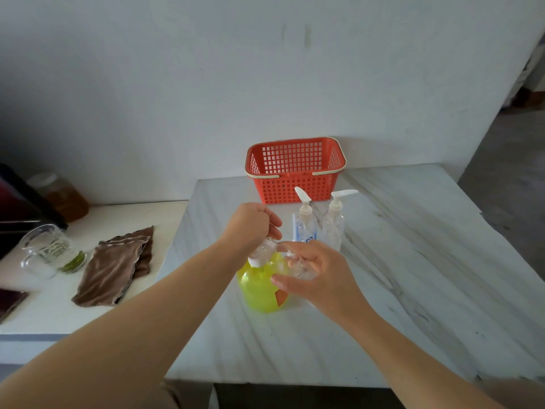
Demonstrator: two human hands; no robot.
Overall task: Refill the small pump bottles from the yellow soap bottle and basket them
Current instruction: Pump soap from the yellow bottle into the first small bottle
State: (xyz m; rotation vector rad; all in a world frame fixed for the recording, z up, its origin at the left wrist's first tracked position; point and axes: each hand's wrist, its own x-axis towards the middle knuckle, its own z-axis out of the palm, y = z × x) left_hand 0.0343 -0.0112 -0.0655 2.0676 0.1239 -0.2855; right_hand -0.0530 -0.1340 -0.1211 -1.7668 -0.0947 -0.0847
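Marble table (413,261): basket (295,172) behind two pump bottles (306,228)

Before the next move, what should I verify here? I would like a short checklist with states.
1. Yellow soap bottle upright on table: ok.
2. Left hand grips its top: ok.
3. Right hand holds small clear bottle beside that top: ok.
4. Held bottle's opening lines up with that top: cannot tell.
5. Pump bottles behind stand upright: ok.
6. Basket shows nothing inside: ok.
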